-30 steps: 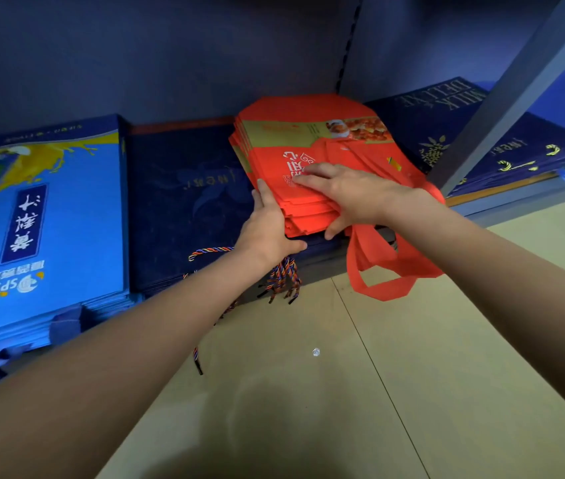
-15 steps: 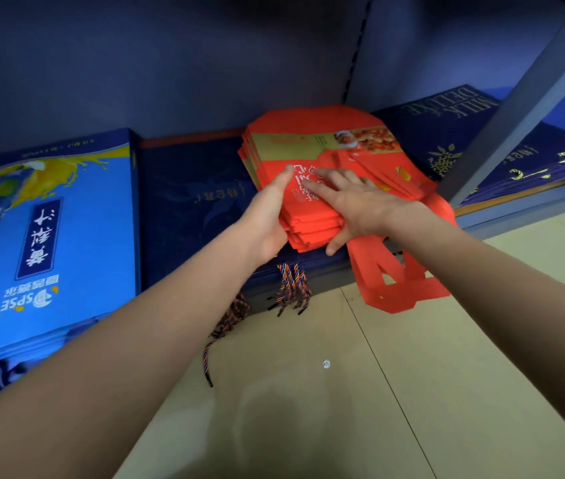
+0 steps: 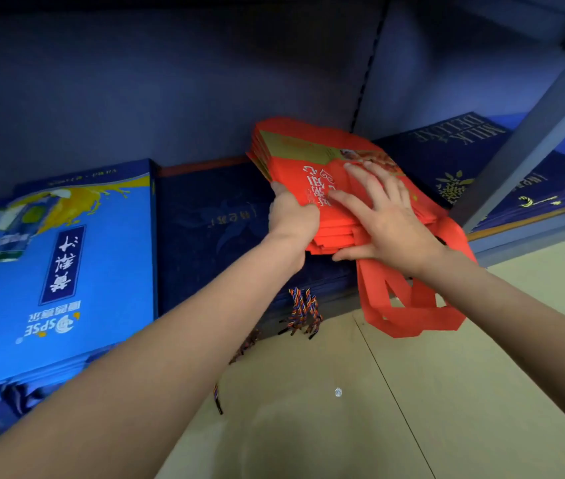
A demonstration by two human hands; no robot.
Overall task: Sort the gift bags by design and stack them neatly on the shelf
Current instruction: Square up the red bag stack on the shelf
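I am squaring the stack of red bags (image 3: 295, 164), which sits on the dark bags at one o'clock. My left hand (image 3: 291, 216) grips its left edge; my right hand (image 3: 384, 216) presses flat, fingers spread. Next, I judge, tuck the hanging handles (image 3: 409, 305).

Fabric bags (image 3: 295, 150) atop floral bags (image 3: 212, 216), SPSE bags (image 3: 67, 271) left.

Matt cloth red bags (image 3: 303, 167)
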